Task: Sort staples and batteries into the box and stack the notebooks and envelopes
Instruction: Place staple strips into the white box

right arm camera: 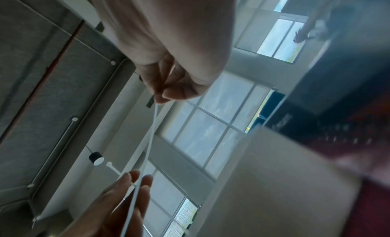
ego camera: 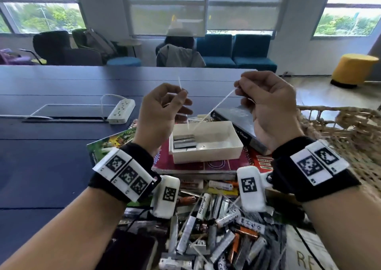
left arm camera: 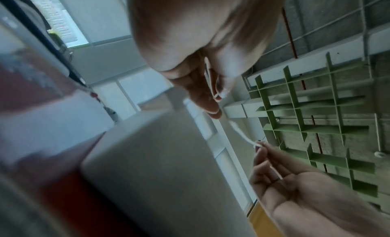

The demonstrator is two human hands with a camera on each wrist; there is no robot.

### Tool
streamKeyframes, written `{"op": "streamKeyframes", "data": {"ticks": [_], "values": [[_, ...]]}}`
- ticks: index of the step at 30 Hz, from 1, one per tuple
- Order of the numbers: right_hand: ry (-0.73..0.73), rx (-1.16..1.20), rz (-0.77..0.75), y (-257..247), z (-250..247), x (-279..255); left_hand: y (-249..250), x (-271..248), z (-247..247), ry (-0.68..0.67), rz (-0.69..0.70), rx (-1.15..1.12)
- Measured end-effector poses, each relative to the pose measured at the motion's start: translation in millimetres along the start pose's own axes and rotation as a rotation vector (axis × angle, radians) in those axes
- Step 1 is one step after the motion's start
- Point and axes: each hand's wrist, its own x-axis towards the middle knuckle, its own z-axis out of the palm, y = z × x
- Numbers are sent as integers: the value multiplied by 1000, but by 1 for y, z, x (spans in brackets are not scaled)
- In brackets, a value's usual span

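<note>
From my head I see my left hand point(ego camera: 165, 107) and right hand point(ego camera: 266, 103) each pinching a thin white strip point(ego camera: 214, 109) above the box point(ego camera: 206, 142) holding staples point(ego camera: 184, 142), batteries point(ego camera: 206, 228) piled nearer, while my wrist cameras catch only fingers and strips against the ceiling.

We see our left hand point(ego camera: 165, 107) and right hand point(ego camera: 266, 105) raised above the white box point(ego camera: 206, 144), each pinching a thin white strip point(ego camera: 214, 109). Staple blocks point(ego camera: 184, 142) lie inside the box, which stands on notebooks point(ego camera: 185, 164). Batteries point(ego camera: 216, 228) are piled near us.
</note>
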Motion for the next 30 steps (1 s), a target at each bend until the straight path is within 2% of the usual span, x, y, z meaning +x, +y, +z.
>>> {"op": "streamKeyframes", "data": {"ticks": [7, 10, 17, 25, 30], "values": [[129, 95, 21, 35, -3, 8, -8, 11, -5, -56, 73, 191], [144, 87, 67, 48, -5, 10, -12, 20, -3, -95, 35, 215], [129, 19, 125, 52, -4, 13, -5, 36, -2, -198, -36, 180], [107, 19, 172, 58, -8, 11, -22, 33, -8, -107, -149, -63], [110, 12, 161, 59, -7, 11, -25, 31, -12, -152, -136, 23]]}}
